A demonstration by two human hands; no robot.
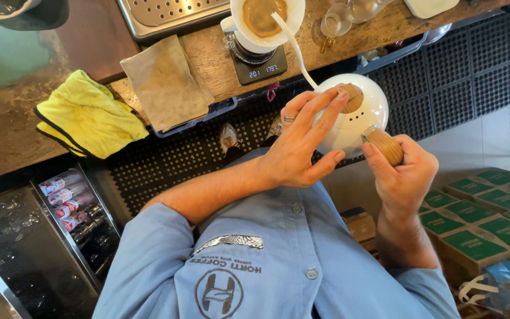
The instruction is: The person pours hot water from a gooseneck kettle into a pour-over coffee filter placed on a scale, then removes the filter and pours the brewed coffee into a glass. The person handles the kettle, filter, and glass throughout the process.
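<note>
In the head view, the right hand (405,177) was clenched around the wooden handle (385,146) of a white gooseneck kettle (352,118), held above the black floor mat (455,77) near the counter. The left hand (299,147) was open, its fingertips (340,97) pressing on the wooden lid knob (353,98). The thin spout (293,44) reached to the white dripper (267,18) on a scale (260,66). At the left lay a brown cloth (166,82) and a yellow cloth (87,115).

I can't see much of the kettle's wooden handle (385,146) inside my right hand (405,177); my left hand (302,145) covers the lid knob (352,98); the dripper (267,20) is cropped.
</note>
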